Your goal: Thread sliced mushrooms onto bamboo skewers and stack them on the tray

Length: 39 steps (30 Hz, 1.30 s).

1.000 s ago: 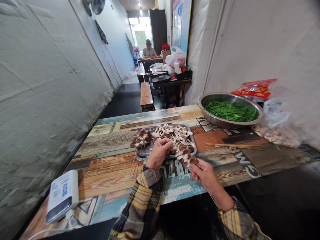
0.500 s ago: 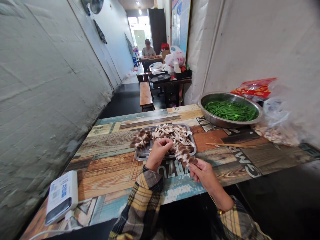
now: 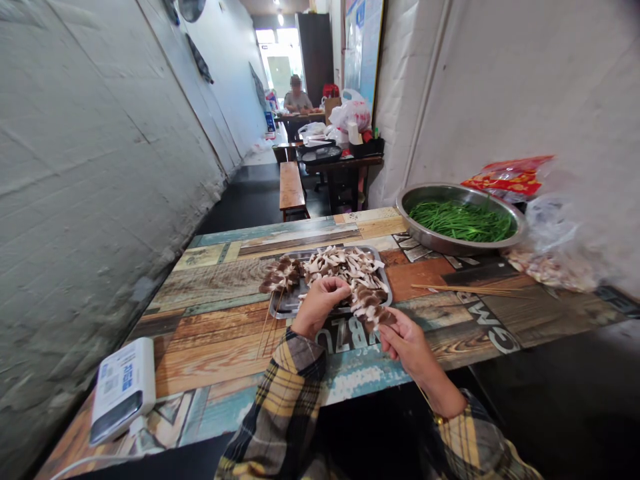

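A steel tray (image 3: pixel 285 305) on the patchwork table holds a heap of sliced mushroom pieces (image 3: pixel 345 263). My left hand (image 3: pixel 317 305) hovers at the tray's near edge with its fingers curled and pinched among the pieces. My right hand (image 3: pixel 407 343) is closed on a skewer loaded with mushroom slices (image 3: pixel 370 303), which angles up towards the tray. Finished mushroom skewers (image 3: pixel 280 275) lie over the tray's left end, their sticks pointing at me.
A steel bowl of green chives (image 3: pixel 463 220) stands at the far right, with plastic bags (image 3: pixel 553 250) beside it. Bare bamboo skewers (image 3: pixel 465 289) lie right of the tray. A white device (image 3: pixel 123 389) sits near left. A person (image 3: pixel 297 99) sits far back.
Both hands have shifted only slightly; the loaded skewer in my right hand has drifted a little left. The view has tilted slightly.
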Each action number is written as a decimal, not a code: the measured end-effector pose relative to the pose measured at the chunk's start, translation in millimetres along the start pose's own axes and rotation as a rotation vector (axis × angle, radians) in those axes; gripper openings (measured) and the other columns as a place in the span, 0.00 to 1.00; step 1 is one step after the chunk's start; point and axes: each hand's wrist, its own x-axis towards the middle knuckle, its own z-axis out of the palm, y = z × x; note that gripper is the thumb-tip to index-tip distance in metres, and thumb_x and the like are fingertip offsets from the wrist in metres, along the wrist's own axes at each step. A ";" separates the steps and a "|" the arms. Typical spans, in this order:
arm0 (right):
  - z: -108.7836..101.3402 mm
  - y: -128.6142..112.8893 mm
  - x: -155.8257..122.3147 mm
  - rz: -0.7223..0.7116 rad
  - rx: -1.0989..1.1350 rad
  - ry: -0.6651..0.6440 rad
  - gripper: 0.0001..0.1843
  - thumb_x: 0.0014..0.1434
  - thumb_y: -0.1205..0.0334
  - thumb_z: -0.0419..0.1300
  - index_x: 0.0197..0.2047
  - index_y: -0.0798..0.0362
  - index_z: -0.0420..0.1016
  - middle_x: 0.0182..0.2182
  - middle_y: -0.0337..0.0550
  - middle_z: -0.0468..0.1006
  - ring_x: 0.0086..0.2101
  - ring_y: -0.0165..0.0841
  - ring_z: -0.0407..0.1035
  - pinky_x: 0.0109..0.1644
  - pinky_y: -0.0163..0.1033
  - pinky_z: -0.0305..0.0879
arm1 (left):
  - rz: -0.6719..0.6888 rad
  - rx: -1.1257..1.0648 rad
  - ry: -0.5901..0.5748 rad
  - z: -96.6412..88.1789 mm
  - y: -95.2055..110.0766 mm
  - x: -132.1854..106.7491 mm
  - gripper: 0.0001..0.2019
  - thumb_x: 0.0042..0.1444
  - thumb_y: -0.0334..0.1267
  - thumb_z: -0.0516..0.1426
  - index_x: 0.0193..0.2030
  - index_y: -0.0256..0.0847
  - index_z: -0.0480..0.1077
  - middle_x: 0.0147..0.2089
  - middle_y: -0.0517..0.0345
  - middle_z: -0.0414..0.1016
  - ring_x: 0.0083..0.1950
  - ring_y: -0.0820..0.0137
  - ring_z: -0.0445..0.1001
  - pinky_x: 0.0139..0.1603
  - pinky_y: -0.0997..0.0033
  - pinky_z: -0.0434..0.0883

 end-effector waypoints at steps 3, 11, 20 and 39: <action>0.4 -0.7 -0.4 0.006 0.011 -0.004 0.29 0.54 0.48 0.63 0.52 0.56 0.64 0.15 0.30 0.69 0.13 0.22 0.54 0.15 0.27 0.48 | -0.006 0.007 -0.054 1.7 0.4 -1.0 0.12 0.43 0.42 0.64 0.23 0.33 0.71 0.22 0.61 0.67 0.24 0.78 0.60 0.27 0.76 0.57; -2.1 -2.8 0.9 0.015 0.071 -0.004 0.25 0.54 0.50 0.64 0.49 0.56 0.66 0.16 0.30 0.68 0.13 0.20 0.53 0.15 0.26 0.43 | 0.015 -0.051 -0.070 4.1 -0.7 0.5 0.14 0.45 0.45 0.64 0.31 0.34 0.75 0.28 0.57 0.73 0.28 0.76 0.64 0.30 0.75 0.60; -6.7 -13.4 1.9 0.022 0.145 -0.058 0.16 0.53 0.52 0.65 0.36 0.54 0.68 0.15 0.28 0.65 0.14 0.18 0.49 0.15 0.26 0.41 | -0.019 -0.135 -0.082 11.9 -8.8 1.5 0.20 0.50 0.53 0.60 0.34 0.34 0.75 0.29 0.56 0.73 0.29 0.74 0.66 0.31 0.75 0.62; 8.7 -7.8 1.9 0.024 -0.249 0.044 0.21 0.51 0.43 0.62 0.30 0.56 0.78 0.15 0.35 0.70 0.14 0.24 0.59 0.16 0.28 0.53 | 0.086 -0.046 0.009 7.4 -9.8 1.9 0.20 0.47 0.53 0.59 0.22 0.35 0.68 0.20 0.63 0.60 0.22 0.79 0.54 0.23 0.76 0.51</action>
